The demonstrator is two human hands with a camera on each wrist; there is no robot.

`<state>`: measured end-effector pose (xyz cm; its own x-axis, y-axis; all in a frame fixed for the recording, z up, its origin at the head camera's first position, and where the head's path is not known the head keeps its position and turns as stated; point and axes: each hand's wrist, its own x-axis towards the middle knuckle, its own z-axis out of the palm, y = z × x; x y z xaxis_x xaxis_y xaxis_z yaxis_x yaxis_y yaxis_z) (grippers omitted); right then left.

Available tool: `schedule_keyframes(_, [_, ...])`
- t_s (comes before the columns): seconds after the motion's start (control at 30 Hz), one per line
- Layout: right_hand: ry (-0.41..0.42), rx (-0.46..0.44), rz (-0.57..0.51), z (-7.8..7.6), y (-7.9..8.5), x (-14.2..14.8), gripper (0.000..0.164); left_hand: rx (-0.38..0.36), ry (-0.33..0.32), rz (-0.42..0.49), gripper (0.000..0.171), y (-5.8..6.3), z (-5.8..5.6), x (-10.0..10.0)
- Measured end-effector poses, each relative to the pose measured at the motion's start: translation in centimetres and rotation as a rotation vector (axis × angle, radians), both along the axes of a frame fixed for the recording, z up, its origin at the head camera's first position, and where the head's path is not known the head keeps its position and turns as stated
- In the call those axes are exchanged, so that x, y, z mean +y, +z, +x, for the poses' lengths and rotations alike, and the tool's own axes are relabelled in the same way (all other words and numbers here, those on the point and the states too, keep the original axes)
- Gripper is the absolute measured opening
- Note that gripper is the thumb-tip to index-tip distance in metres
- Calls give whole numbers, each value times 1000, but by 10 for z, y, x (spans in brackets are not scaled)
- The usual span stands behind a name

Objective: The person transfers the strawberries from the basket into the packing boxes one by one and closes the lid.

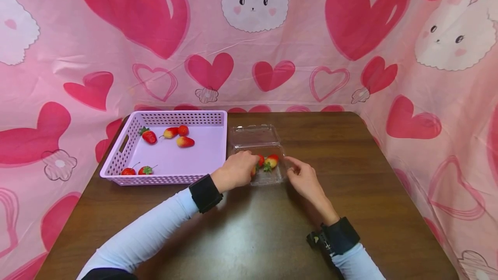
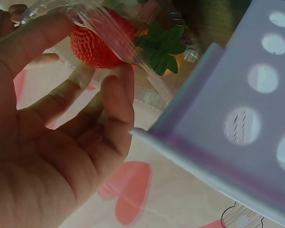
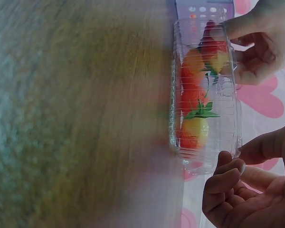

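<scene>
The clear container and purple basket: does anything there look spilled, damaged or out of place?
Nothing stands out. The visible fruit is in the purple basket, in the clear container or at the left hand. Basket and container stand upright on the table with no visible breakage, though fine cracks could escape notice.

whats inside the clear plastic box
Inside the clear plastic box are red and yellow strawberries, some with green leaves. In the head view, the left hand covers part of the box's left side; the strawberries also overlap, so their exact count is unclear.
</scene>
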<state>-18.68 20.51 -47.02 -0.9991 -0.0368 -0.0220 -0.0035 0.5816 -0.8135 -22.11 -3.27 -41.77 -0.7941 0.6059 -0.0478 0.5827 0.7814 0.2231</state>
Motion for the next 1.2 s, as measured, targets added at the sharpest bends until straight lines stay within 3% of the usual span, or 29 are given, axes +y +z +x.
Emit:
schedule_keyframes(0.73, [-7,-3,22,0,0,-1,45,-113,-78,-23,30,-8,-13,-1])
schedule_keyframes(1.2, [-6,6,17,0,0,-1,45,-164,-146,-101,29,-5,-15,1])
